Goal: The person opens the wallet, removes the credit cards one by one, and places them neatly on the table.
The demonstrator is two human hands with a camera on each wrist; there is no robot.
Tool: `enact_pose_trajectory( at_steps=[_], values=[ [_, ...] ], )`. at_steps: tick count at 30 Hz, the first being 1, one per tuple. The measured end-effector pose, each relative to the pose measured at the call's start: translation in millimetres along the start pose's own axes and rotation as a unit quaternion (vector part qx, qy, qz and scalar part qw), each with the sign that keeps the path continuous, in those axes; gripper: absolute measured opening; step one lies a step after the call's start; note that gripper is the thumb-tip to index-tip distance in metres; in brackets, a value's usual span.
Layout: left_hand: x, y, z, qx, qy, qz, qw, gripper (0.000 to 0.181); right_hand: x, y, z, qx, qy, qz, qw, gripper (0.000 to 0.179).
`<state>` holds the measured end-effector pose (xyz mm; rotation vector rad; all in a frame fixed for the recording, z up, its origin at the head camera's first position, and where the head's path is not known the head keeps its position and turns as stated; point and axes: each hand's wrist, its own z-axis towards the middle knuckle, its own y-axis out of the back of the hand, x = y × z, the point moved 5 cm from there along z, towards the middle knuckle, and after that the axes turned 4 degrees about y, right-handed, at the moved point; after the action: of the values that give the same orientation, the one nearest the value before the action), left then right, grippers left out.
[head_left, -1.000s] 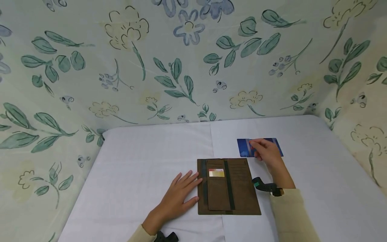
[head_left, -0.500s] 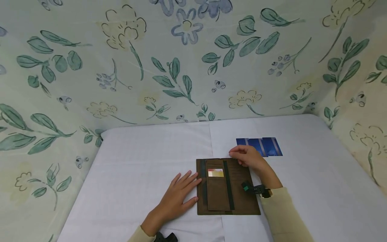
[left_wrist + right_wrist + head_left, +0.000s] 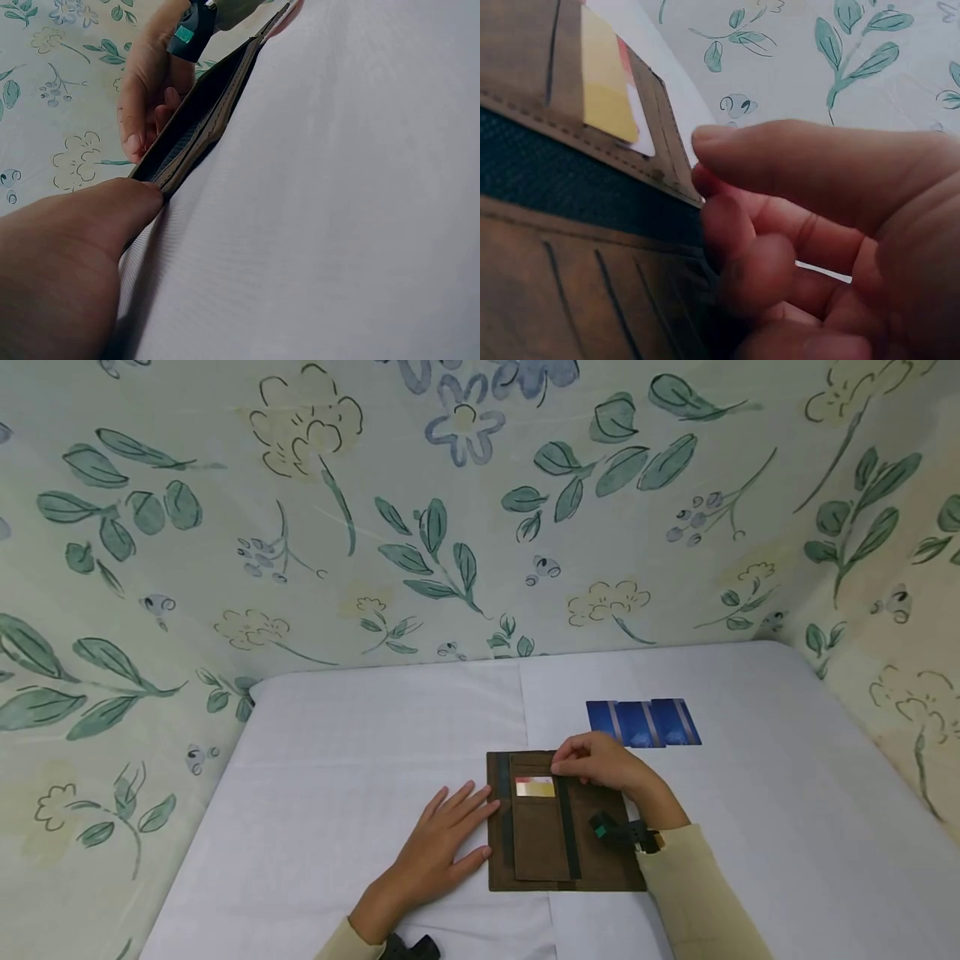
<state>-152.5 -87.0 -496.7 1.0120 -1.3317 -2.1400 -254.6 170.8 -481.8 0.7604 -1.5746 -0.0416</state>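
A brown wallet (image 3: pixel 540 839) lies spread open on the white cloth, with a card (image 3: pixel 535 787), yellow with a red strip, partly out of a slot in its left half. My left hand (image 3: pixel 442 852) rests with fingers spread at the wallet's left edge; its thumb (image 3: pixel 135 199) touches that edge in the left wrist view. Over the wallet's upper part is my right hand (image 3: pixel 600 762), its fingertips just right of the yellow card. In the right wrist view the right fingers (image 3: pixel 802 225) are loosely bent, thumb near the index finger, with nothing showing between them.
Three blue cards (image 3: pixel 643 724) lie in an overlapping row behind the wallet, to the right. A white cloth (image 3: pixel 360 735) covers the table, and a floral-patterned fabric (image 3: pixel 315 527) stands behind and at the sides. Each wrist wears a small black camera (image 3: pixel 622 832).
My right hand has moved from the blue cards leftward and nearer, to the wallet's top beside the yellow card. The blue cards are now uncovered. My left hand has stayed put.
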Motion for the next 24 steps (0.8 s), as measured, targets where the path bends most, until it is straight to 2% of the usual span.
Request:
enact_pose_trajectory(
  at_steps=[8,24],
  values=[
    [-0.4,1.0,0.3,-0.001,-0.001,0.004,1.0,0.058,2.2,-6.9,2.3,0.023,0.026,-0.019,0.9992,0.013],
    [0.6,0.2,1.2,0.01,0.003,0.009,0.9999,0.058,7.5,-9.5,3.1,0.037,0.037,-0.052,0.9973,0.011]
  ],
)
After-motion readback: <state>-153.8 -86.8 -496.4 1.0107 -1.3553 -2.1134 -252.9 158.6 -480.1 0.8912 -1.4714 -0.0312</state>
